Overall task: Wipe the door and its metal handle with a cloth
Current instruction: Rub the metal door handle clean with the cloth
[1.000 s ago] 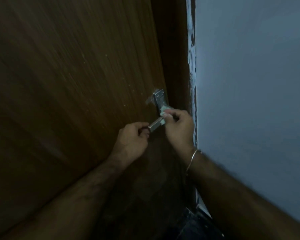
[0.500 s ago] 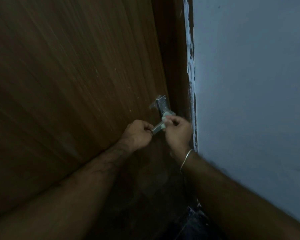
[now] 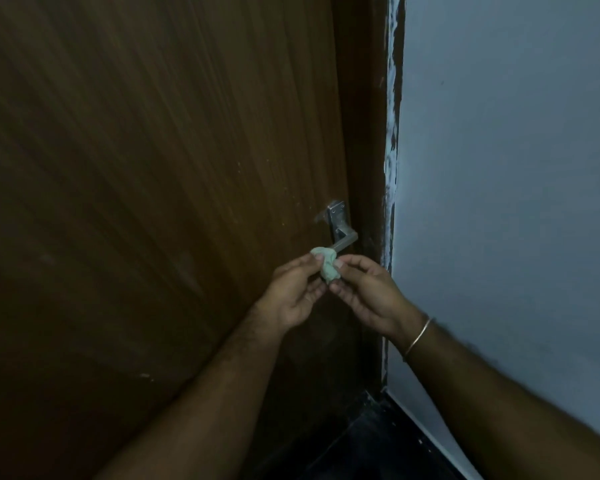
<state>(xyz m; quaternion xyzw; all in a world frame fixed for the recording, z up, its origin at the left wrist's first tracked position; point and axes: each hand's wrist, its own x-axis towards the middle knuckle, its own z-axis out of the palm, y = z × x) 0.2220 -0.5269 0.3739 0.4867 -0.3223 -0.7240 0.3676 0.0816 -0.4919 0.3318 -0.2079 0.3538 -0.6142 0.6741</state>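
Brown wood-grain door (image 3: 160, 202), shut against its frame. Metal lever handle (image 3: 342, 233) on a screwed backplate near the door's right edge, lever roughly level. Small crumpled pale-green cloth (image 3: 327, 265) just below the lever's free end.

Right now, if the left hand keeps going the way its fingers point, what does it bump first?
Probably the cloth it already pinches, then the metal handle just beyond; depth is hard to judge.

One wooden door (image 3: 153, 202) fills the left of the frame, with one metal handle (image 3: 340, 233) at centre. One crumpled cloth (image 3: 327, 266) sits just below it. Two hands: left hand (image 3: 293, 296), right hand (image 3: 368, 294). One bangle (image 3: 418, 337), lower right of centre.
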